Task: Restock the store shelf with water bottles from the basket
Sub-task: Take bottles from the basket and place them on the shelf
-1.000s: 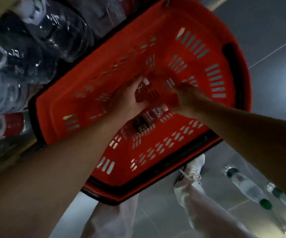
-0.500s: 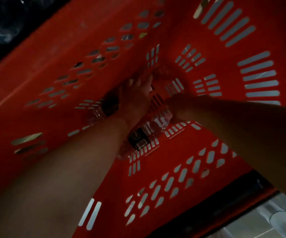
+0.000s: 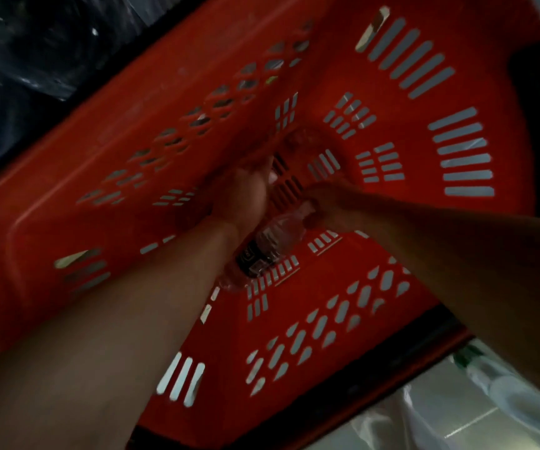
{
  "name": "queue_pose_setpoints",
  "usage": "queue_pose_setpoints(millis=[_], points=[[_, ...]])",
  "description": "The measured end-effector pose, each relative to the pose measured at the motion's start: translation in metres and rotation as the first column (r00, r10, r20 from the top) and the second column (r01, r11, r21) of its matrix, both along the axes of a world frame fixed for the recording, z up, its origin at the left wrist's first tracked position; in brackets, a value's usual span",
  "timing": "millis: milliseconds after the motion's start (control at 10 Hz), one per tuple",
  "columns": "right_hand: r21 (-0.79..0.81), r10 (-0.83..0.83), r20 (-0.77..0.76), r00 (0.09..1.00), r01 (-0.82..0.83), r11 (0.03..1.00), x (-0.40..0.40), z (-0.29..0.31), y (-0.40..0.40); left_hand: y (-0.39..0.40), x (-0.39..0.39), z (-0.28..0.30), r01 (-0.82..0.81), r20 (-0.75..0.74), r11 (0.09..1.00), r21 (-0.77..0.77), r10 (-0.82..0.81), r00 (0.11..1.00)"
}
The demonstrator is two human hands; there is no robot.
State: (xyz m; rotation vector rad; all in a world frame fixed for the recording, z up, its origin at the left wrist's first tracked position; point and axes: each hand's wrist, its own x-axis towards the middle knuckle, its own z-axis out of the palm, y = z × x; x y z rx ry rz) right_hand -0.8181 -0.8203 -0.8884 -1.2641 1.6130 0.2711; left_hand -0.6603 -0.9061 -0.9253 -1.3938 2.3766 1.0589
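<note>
Inside the red basket (image 3: pixel 343 326), both hands grip bottles: left hand (image 3: pixel 242 196) one, right hand (image 3: pixel 330 206) another (image 3: pixel 268 245).

At the lower right corner, a pale tiled floor (image 3: pixel 457 427) was visible, with a thin light line running across it. On this floor lay a piece of crumpled clear plastic (image 3: pixel 388 417), and beside it, near the right edge, were some blurred clear items with green parts (image 3: pixel 466 358), too unclear to identify. At the upper left was dark, shiny plastic wrap (image 3: pixel 28 60).
</note>
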Motion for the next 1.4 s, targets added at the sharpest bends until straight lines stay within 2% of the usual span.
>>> queue_pose_setpoints(millis=[100, 300, 400, 500, 700, 800, 900, 1100, 1400], points=[[-0.183, -0.218, 0.034, 0.975, 0.22, 0.958, 0.012, 0.035, 0.011, 0.002, 0.019, 0.039, 0.008, -0.132, 0.994, -0.107, -0.022, 0.991], [-0.337, -0.309, -0.025, 0.951, 0.283, 0.898, 0.035, 0.111, 0.04, 0.025, 0.055, 0.118, -0.148, -0.216, 0.989, -0.002, 0.144, 0.966], [-0.475, -0.376, -0.065, 0.924, 0.303, 0.826, 0.037, 0.155, 0.058, 0.045, 0.067, 0.164, -0.212, -0.244, 0.977, -0.001, 0.205, 0.948], [-0.579, -0.411, -0.003, 0.912, 0.333, 0.744, 0.043, 0.198, 0.076, 0.065, 0.078, 0.211, -0.243, -0.302, 0.967, -0.082, 0.208, 0.93], [-0.731, -0.393, 0.105, 0.913, 0.339, 0.593, 0.056, 0.286, 0.101, 0.095, 0.1, 0.316, -0.417, -0.429, 0.879, -0.23, 0.294, 0.854], [-0.751, -0.385, 0.173, 0.907, 0.374, 0.544, 0.065, 0.34, 0.109, 0.113, 0.116, 0.373, -0.49, -0.47, 0.817, -0.303, 0.319, 0.823], [-0.791, -0.333, 0.179, 0.926, 0.337, 0.511, 0.076, 0.387, 0.112, 0.13, 0.135, 0.425, -0.569, -0.523, 0.761, -0.311, 0.362, 0.771], [-0.842, -0.199, 0.187, 0.962, 0.262, 0.472, 0.122, 0.462, 0.11, 0.156, 0.191, 0.517, -0.709, -0.596, 0.615, -0.345, 0.44, 0.671], [-0.859, 0.027, 0.218, 0.976, 0.179, 0.48, 0.23, 0.564, 0.082, 0.178, 0.312, 0.605, -0.823, -0.669, 0.444, -0.355, 0.495, 0.555]])
